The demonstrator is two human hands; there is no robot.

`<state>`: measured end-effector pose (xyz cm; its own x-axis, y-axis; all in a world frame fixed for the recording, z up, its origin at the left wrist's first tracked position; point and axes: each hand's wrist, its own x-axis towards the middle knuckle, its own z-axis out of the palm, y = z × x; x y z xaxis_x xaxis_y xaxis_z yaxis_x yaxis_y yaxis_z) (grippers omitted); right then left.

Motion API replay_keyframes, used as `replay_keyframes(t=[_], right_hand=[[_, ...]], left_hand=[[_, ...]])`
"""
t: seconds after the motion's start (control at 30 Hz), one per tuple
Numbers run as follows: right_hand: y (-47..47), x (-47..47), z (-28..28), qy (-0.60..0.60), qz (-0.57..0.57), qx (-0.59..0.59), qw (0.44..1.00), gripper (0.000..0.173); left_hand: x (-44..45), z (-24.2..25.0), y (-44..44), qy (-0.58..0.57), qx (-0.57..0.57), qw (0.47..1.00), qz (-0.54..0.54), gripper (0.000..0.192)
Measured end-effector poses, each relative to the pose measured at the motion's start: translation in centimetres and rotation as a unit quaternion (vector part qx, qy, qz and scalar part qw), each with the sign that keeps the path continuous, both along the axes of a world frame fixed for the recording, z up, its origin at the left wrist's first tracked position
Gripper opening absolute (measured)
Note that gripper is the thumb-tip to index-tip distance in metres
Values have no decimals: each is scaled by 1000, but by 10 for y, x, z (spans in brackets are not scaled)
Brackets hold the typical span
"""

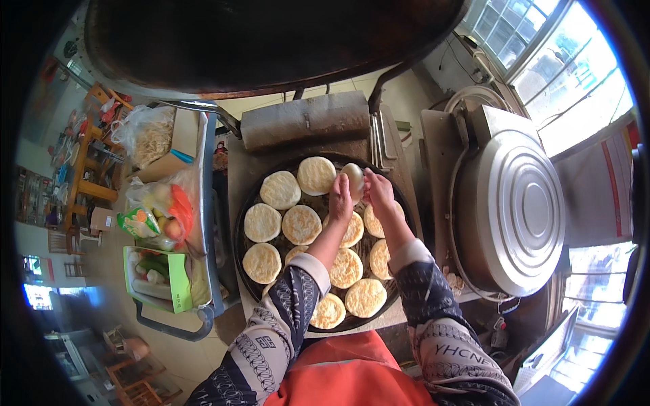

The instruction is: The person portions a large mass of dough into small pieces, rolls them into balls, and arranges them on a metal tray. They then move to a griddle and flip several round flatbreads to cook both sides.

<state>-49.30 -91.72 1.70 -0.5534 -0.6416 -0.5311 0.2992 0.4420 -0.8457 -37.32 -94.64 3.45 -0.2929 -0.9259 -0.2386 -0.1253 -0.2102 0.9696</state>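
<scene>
Between my two hands a round flatbread [352,181] stands on edge above the far side of a large round griddle pan [325,325]. My left hand [340,199] grips its left side, thumb up, and my right hand [378,189] pinches its right edge. Several more flatbreads lie in the pan; a pale one [316,175] is just left of my hands. A browned flatbread [301,225] sits nearer the middle, and another [365,298] lies at the near side. My forearms cover part of the pan and some of the breads.
The raised dark griddle lid [274,40] hangs over the far side. Metal hooks [378,139] rest right of a curved metal guard [304,119]. At right stands a lidded metal pot [528,213]. On the left, a cart [210,203] carries bagged produce [162,213] and a green box [180,284].
</scene>
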Motion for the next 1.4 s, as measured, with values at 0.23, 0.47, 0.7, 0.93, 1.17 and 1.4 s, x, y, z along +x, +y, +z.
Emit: replay_keyframes(t=[0.23, 0.47, 0.7, 0.93, 1.17, 1.4], right_hand=[[-55, 33, -5, 83, 123, -109, 983, 41], [-118, 84, -2, 333, 157, 105, 924, 57], [-57, 75, 60, 233, 144, -170, 947, 33], [128, 35, 53, 250, 120, -59, 959, 22], [248, 85, 73, 122, 113, 17, 986, 16], [261, 113, 75, 127, 186, -18, 974, 17]], left_hand=[[48, -48, -46, 149, 85, 975, 139, 50], [79, -42, -76, 81, 53, 971, 218, 68], [107, -31, -97, 59, 17, 996, 57, 68], [143, -9, -139, -498, -332, 729, -331, 45], [145, 71, -137, -539, -401, 598, -437, 40], [232, 58, -72, -444, -358, 781, -256, 43]])
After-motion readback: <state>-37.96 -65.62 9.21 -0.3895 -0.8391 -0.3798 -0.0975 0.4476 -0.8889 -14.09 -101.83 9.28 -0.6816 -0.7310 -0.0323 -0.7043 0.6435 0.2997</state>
